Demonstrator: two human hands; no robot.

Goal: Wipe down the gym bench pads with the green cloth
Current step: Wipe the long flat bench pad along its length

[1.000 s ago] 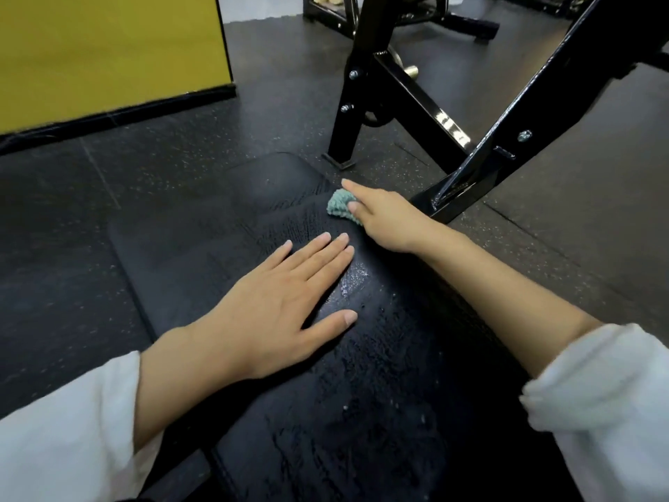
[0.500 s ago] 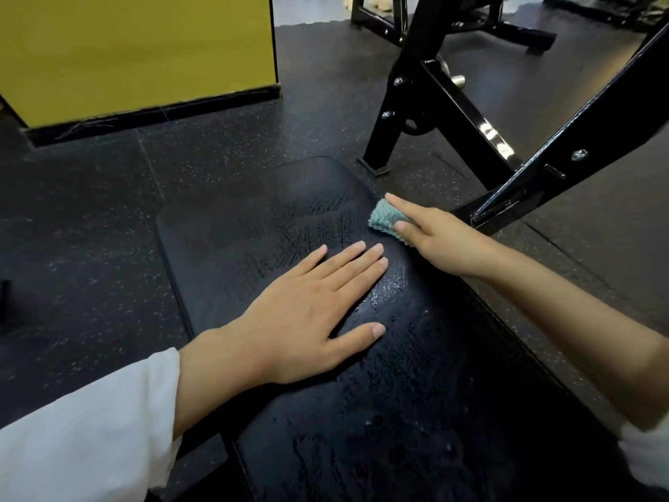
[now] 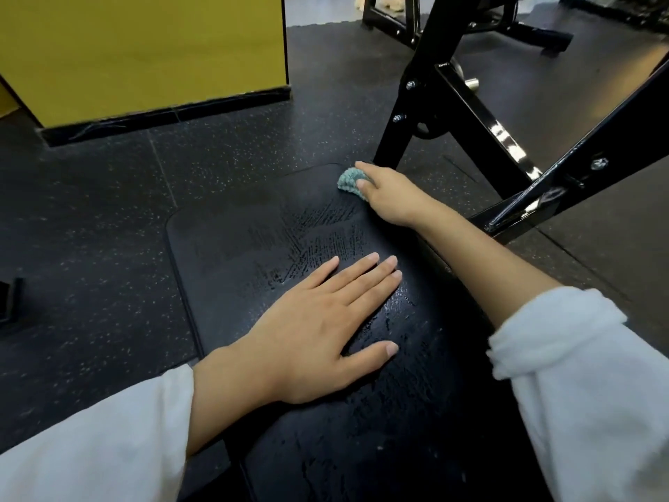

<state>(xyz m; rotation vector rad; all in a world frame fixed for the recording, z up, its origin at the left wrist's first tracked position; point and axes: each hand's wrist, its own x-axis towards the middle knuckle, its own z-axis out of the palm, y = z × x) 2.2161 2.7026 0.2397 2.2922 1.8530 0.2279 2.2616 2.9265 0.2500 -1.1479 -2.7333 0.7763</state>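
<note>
The left hand (image 3: 318, 327) lies flat, palm down and fingers straight, on the middle of the black bench pad (image 3: 231, 255), holding nothing, while the right hand (image 3: 389, 192) reaches well ahead of it to the pad's far right corner with its fingers curled around the bunched green cloth (image 3: 349, 180), pressing it against the pad's edge. Both forearms come out of white sleeves (image 3: 579, 375), and wet streaks (image 3: 325, 230) shine on the pad between the two hands. Around the pad lie speckled black floor mats (image 3: 108, 211), a black steel frame (image 3: 470, 114) just beyond the right hand, and a yellow wall panel (image 3: 144, 48) at upper left.
</note>
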